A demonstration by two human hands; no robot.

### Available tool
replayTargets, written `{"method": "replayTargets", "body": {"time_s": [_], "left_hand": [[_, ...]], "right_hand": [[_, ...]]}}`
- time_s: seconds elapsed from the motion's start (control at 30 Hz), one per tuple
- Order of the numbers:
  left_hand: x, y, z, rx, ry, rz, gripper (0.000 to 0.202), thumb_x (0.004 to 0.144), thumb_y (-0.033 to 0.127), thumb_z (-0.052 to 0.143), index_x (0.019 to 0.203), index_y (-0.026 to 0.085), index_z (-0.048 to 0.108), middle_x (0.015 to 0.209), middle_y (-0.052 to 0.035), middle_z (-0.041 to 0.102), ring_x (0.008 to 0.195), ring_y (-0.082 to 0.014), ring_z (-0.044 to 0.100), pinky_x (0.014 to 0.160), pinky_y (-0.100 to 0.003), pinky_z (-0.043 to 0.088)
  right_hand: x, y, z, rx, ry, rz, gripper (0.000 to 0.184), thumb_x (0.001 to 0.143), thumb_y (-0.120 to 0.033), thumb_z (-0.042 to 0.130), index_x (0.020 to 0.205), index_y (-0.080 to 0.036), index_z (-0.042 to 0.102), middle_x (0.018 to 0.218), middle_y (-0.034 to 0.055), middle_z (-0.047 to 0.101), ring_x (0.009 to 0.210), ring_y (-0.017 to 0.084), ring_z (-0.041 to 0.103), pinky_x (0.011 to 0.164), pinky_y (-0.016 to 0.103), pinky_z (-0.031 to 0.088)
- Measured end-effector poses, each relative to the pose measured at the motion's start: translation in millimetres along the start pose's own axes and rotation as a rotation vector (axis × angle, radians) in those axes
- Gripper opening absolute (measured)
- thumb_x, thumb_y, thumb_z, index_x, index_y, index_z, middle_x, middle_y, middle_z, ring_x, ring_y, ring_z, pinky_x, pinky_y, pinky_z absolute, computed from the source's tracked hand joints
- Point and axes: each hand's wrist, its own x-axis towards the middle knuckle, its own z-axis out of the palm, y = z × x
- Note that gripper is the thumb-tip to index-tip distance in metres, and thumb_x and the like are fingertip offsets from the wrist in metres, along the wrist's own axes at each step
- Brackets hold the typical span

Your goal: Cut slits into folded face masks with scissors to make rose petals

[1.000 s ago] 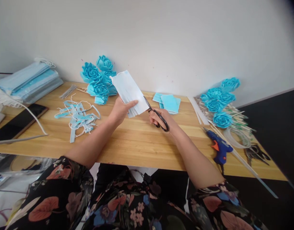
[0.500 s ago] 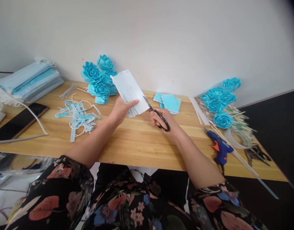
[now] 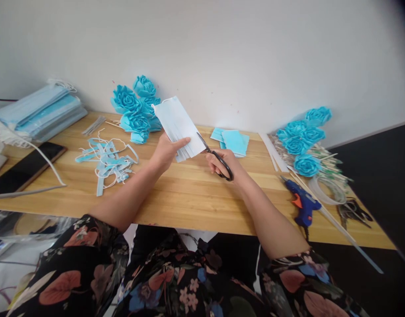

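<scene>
My left hand (image 3: 169,150) pinches a pale blue face mask (image 3: 178,122) above the table, its thumb lying on the near part. Black-handled scissors (image 3: 224,164) are gripped in my right hand (image 3: 227,159), with their blades against the mask's right edge. An ear loop shows at the mask's far left corner. Behind my right hand lie several cut blue pieces (image 3: 237,141). To the left of my left arm is a tangled heap of trimmed blue strips and white ear loops (image 3: 113,160).
Blue fabric roses (image 3: 136,110) stand by the wall, with more roses (image 3: 301,137) at right. A blue glue gun (image 3: 304,202) and a clear tape roll (image 3: 326,190) lie at right. At left are stacked masks (image 3: 43,110) and a phone (image 3: 29,167); a cable crosses the phone.
</scene>
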Motion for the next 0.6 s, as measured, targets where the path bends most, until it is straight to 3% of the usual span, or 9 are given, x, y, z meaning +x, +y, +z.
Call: {"method": "replayTargets", "body": {"time_s": [0.3,0.4,0.6], "left_hand": [[-1.3,0.2,0.2,0.011,0.017,0.014,0.069,0.060,0.042,0.092,0.116,0.013,0.065,0.126,-0.0164,0.074,0.120,-0.0374,0.069,0.101,-0.048,0.058],[-1.3,-0.1,0.9,0.010,0.042,0.025,0.069,0.059,0.041,0.092,0.116,0.014,0.065,0.127,-0.0155,0.074,0.121,-0.0375,0.069,0.102,-0.049,0.057],[-4.9,1.7,4.6,0.012,0.000,0.024,0.066,0.059,0.042,0.092,0.113,0.014,0.068,0.122,-0.0144,0.076,0.119,-0.0376,0.069,0.102,-0.050,0.057]], "right_hand": [[1.6,6.9,-0.8,0.031,-0.040,-0.014,0.052,0.080,-0.068,0.067,0.086,-0.016,0.068,0.050,-0.0053,0.050,0.041,0.007,0.041,0.046,0.024,0.039],[0.5,4.8,-1.1,0.028,-0.066,-0.070,0.059,0.081,-0.076,0.064,0.090,-0.017,0.067,0.054,-0.0044,0.051,0.046,0.009,0.043,0.048,0.024,0.038],[0.5,3.7,-2.9,-0.042,-0.086,-0.120,0.074,0.077,-0.093,0.052,0.077,-0.019,0.056,0.063,0.0000,0.057,0.052,0.009,0.046,0.051,0.024,0.035]]}}
